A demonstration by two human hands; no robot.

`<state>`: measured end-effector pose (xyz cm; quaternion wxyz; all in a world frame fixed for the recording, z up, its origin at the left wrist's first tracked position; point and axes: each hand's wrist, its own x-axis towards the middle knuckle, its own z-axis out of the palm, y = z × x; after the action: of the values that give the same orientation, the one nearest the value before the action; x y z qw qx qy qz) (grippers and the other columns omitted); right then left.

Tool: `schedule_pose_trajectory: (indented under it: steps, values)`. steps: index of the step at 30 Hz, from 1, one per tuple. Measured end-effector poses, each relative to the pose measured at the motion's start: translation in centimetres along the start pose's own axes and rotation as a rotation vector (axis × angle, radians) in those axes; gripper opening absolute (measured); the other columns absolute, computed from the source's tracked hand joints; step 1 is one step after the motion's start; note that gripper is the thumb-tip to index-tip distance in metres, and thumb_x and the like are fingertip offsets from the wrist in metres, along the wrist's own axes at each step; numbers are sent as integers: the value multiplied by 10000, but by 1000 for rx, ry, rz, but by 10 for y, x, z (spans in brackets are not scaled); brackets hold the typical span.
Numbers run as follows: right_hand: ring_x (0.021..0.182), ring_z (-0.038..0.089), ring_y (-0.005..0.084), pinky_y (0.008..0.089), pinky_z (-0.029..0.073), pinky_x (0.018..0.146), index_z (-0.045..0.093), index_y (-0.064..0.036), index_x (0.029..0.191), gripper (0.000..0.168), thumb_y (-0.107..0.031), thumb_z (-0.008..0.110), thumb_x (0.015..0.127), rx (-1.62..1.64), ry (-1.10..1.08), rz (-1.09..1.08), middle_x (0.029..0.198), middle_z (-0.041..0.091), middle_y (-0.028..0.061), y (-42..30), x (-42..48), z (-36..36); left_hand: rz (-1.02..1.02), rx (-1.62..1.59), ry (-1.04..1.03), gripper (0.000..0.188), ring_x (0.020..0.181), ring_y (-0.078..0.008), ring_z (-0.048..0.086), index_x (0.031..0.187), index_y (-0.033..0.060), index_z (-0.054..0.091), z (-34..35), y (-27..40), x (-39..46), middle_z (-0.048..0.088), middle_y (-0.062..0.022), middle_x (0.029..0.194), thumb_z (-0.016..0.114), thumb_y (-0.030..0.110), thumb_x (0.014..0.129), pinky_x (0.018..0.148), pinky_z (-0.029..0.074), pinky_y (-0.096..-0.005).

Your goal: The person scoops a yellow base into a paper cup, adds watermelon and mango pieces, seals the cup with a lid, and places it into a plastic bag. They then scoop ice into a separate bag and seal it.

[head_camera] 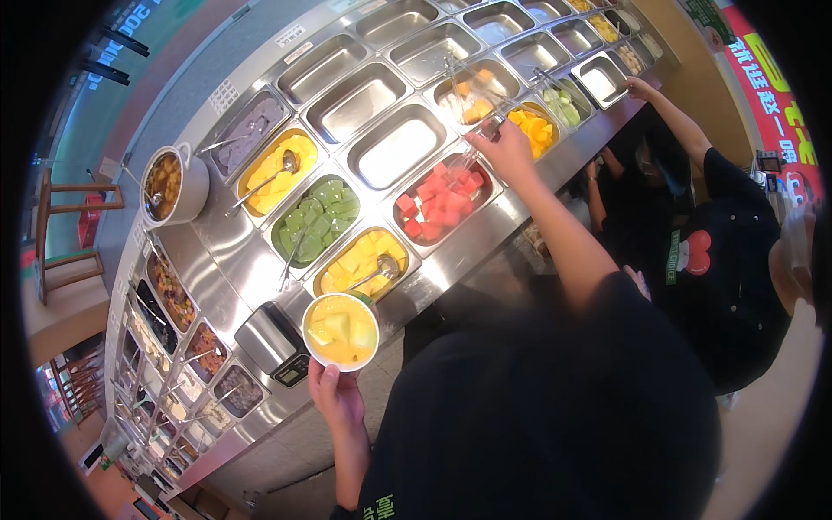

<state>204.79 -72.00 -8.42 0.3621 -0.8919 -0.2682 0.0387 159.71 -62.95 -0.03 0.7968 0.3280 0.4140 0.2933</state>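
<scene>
My left hand (pixel 341 396) holds a round paper cup (pixel 373 348) from below, at the counter's front edge. Yellow liquid and pale fruit chunks (pixel 338 328) fill the cup close to its rim. Over to the right, my right hand (pixel 504 153) grips clear tongs (pixel 465 159), their tips down at the far end of a steel pan of watermelon cubes (pixel 435 201). Just beyond that hand lie a pan of mango pieces (pixel 533 130) and a pan of orange fruit chunks (pixel 478 97). Nearest the cup stands a pan of yellow cubes (pixel 364 260) with a metal spoon (pixel 387 266).
A kitchen scale (pixel 270 341) sits left of the cup. Pans of green jelly (pixel 318 218) and yellow pudding (pixel 279 169) stand farther back, beside a white pot (pixel 195 188). At right, a co-worker's hand (pixel 640 89) touches a steel pan (pixel 601 78).
</scene>
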Motion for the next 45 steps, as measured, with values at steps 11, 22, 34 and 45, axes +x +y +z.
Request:
schedule_pose_trajectory:
  steps: [11,22,34,45]
  values:
    - [875,636,253,346,512,766,616,-27,1028,385,-259,803,783,351,-82,-125,967,635,109,-34,-97,57,-68,62,-11,473,1049,-249,647,1309,-43,466,0,0,22,609,-157,1204,575,125,881,901,546,-392]
    - [693,586,99,240,472,635,640,25,987,226,-151,725,872,810,130,456,831,642,39,-6,-88,36,-153,90,-33,550,1037,-222,646,1390,-26,414,-20,-50,69,613,-146,1216,606,78,885,843,557,-343]
    - [857,637,130,254,511,771,632,10,1013,225,-29,749,825,878,-162,110,966,665,92,-122,-136,-60,-220,126,-117,525,1016,-214,647,1381,-24,428,6,-85,118,620,-137,1183,600,104,902,861,558,-348]
    - [790,625,162,292,520,778,655,-12,1037,390,-56,848,701,549,-180,-285,1004,657,104,-125,-153,-58,-246,90,-172,523,1039,-217,645,1402,-39,401,18,-81,123,614,-162,1199,581,70,922,876,558,-333]
